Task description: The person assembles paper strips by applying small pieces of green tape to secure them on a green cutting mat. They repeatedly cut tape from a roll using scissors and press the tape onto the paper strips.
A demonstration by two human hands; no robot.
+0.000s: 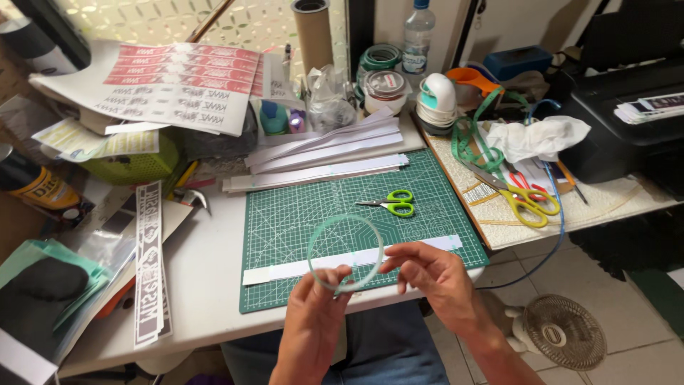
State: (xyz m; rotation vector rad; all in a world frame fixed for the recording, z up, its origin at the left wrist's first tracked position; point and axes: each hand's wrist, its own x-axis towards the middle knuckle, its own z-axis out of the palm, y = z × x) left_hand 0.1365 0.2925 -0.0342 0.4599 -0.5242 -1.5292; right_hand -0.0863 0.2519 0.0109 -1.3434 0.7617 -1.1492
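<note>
Thin translucent green ring (345,253) pinched by fingers of left hand (318,314) and right hand (433,274), above green cutting mat (299,214); long white paper strip (285,269) below, uncut; green scissors (390,202) idle beyond.

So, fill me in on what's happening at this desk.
A person holds a thin translucent ring up with both hands, left hand at its lower edge, right hand at its right side. Beneath it, a long white strip lies across the green cutting mat; small green scissors rest farther back.
</note>
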